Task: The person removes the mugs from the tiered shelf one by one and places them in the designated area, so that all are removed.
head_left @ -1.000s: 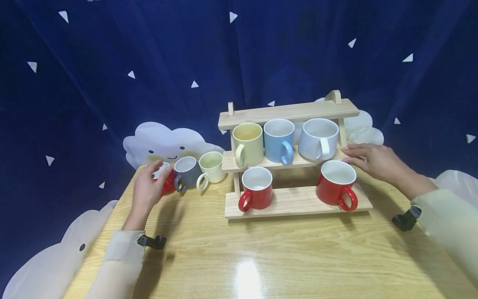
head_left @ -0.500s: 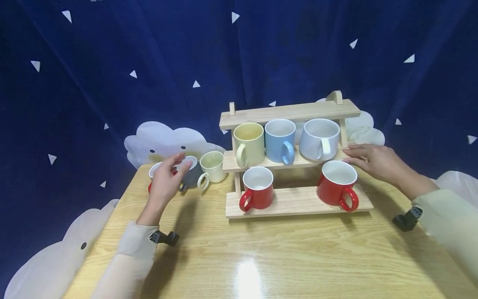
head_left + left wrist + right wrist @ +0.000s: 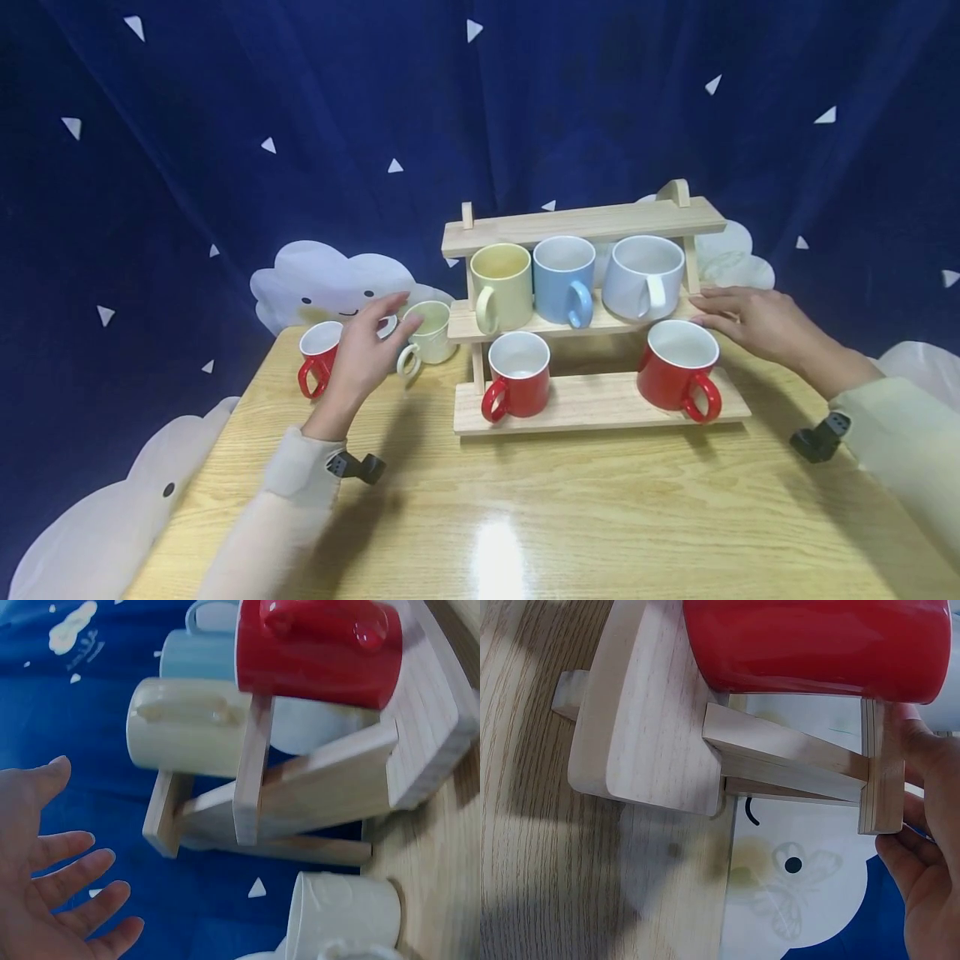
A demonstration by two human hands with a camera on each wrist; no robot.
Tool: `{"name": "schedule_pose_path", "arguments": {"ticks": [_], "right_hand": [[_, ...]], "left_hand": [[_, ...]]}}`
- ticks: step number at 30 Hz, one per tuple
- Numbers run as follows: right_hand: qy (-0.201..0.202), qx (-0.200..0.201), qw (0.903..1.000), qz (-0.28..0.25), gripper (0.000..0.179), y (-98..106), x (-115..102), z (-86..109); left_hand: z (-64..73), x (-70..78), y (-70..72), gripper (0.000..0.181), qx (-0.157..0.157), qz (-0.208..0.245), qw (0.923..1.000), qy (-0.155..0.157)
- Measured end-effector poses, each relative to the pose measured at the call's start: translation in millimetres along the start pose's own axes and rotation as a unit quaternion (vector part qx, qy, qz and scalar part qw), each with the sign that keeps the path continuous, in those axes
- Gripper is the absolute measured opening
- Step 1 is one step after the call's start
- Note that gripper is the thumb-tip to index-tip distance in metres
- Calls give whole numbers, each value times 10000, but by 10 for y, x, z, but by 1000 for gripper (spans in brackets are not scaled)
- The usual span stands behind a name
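Note:
My left hand (image 3: pixel 367 350), fingers spread and holding nothing, hovers over a dark blue-grey mug (image 3: pixel 387 326), which it mostly hides. Its fingertips overlap the rim of a pale green mug (image 3: pixel 432 333) in the head view. That pale mug (image 3: pixel 341 915) and the spread left hand (image 3: pixel 64 877) are apart in the left wrist view. At the other side, my right hand (image 3: pixel 757 325) grips the end of the middle shelf of a wooden rack (image 3: pixel 585 227). In the right wrist view its fingers (image 3: pixel 907 862) wrap the shelf end (image 3: pixel 883 787).
A yellow mug (image 3: pixel 504 287), a light blue mug (image 3: pixel 558 283) and a white mug (image 3: pixel 637 279) line the middle shelf. Two red mugs, left (image 3: pixel 525 387) and right (image 3: pixel 667 375), stand on the bottom shelf. Another red mug (image 3: pixel 322 354) is on the table (image 3: pixel 600 508).
My left hand has moved right from the red mug on the table, across the dark mug, toward the pale green one. The red mug is now uncovered. The right hand stays on the rack.

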State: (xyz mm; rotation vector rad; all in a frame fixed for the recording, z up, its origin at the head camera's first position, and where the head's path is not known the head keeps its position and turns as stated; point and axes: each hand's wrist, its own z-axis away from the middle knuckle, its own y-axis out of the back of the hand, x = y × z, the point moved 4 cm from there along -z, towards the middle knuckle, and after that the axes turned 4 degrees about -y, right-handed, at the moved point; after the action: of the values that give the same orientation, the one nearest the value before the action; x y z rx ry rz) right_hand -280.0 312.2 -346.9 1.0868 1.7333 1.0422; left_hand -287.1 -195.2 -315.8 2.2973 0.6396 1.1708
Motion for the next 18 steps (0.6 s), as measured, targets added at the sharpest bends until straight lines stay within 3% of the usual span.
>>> {"name": "schedule_pose_path", "arguments": {"ticks": [7, 18], "right_hand": [[7, 11, 10000, 19, 44, -3, 6, 0], [74, 73, 9999, 7, 43, -6, 11, -4]], "left_hand": [[-30, 147, -175, 50, -96, -261, 9995, -157], [-83, 329, -399, 48, -395, -99, 9990, -197]]}}
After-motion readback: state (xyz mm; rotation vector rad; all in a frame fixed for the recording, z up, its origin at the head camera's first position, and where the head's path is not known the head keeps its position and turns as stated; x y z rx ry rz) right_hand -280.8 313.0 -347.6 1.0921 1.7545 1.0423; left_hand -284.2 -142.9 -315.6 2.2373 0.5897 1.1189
